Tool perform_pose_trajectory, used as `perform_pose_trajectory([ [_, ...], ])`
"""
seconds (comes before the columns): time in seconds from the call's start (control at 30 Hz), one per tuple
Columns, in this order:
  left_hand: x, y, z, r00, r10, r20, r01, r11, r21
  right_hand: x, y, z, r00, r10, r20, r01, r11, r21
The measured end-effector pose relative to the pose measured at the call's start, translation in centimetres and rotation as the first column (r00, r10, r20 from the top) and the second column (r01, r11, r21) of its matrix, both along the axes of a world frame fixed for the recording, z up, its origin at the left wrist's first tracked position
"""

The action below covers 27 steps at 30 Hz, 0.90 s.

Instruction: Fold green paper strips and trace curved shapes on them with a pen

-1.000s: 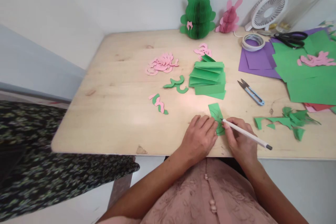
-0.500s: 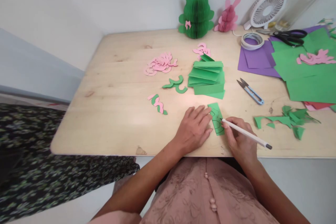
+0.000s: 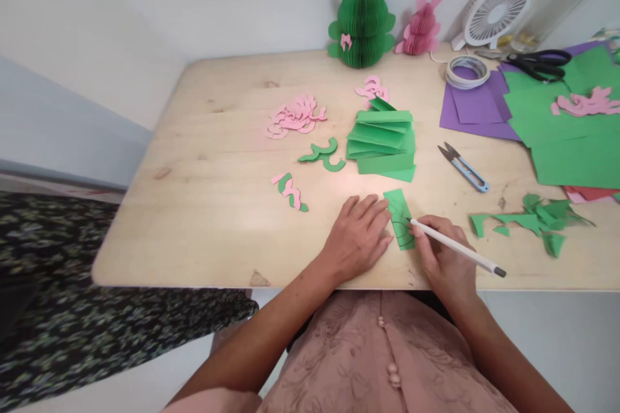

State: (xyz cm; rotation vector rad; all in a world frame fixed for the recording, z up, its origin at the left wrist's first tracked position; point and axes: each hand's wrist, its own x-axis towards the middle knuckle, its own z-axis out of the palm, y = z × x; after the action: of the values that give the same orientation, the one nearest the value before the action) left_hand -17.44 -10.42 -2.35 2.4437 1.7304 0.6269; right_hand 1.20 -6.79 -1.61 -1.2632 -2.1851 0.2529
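Note:
My right hand (image 3: 446,257) is closed around a white pencil (image 3: 458,246) with a dark end, its tip at the right edge of a small green paper strip (image 3: 401,232). Curved dark lines are drawn on that strip. My left hand (image 3: 357,235) lies flat on the table, fingers stretched out, the fingertips touching the strip's left edge. Beyond the hands is a stack of folded green paper strips (image 3: 382,139). Green curved cutouts (image 3: 325,153) and a pink-and-green wavy paper piece (image 3: 290,192) lie to the left.
Pink cutouts (image 3: 295,117) are piled farther back on the wooden table (image 3: 194,206). Thread snips (image 3: 464,168), green scraps (image 3: 537,219), a tape roll (image 3: 467,72), scissors (image 3: 537,64) and green sheets (image 3: 571,148) lie right. Paper rabbits, green (image 3: 363,22) and pink (image 3: 420,29), and a fan (image 3: 496,11) stand behind.
The view has shifted very slightly. Both hands, the pencil and the green strip stay in nearly the same places.

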Motion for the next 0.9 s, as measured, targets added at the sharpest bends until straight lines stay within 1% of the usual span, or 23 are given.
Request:
perform_pose_trajectory([
  [0.13, 0.0, 0.1, 0.1, 1.0, 0.002, 0.012, -0.002, 1.0, -0.008, 0.0, 0.0, 0.0, 1.0, 0.006, -0.011, -0.006, 1.0, 0.021],
  [0.37, 0.0, 0.4, 0.5, 0.998, 0.003, 0.058, -0.001, 0.999, -0.038, 0.0, 0.1, 0.0, 1.0, -0.004, -0.003, 0.004, 1.0, 0.008],
  [0.53, -0.1, 0.4, 0.6, 1.0, -0.019, 0.005, 0.019, 0.998, -0.059, 0.0, 0.0, 0.0, 1.0, 0.005, -0.001, -0.005, 1.0, 0.018],
  [0.67, -0.5, 0.4, 0.6, 0.998, -0.063, -0.032, 0.06, 0.996, -0.073, 0.0, 0.0, 0.1, 1.0, -0.011, 0.01, 0.011, 1.0, -0.016],
  [0.9, -1.1, 0.5, 0.8, 0.993, -0.105, -0.053, 0.099, 0.991, -0.095, -0.1, 0.0, 0.2, 1.0, -0.016, 0.011, 0.016, 0.999, -0.027],
])
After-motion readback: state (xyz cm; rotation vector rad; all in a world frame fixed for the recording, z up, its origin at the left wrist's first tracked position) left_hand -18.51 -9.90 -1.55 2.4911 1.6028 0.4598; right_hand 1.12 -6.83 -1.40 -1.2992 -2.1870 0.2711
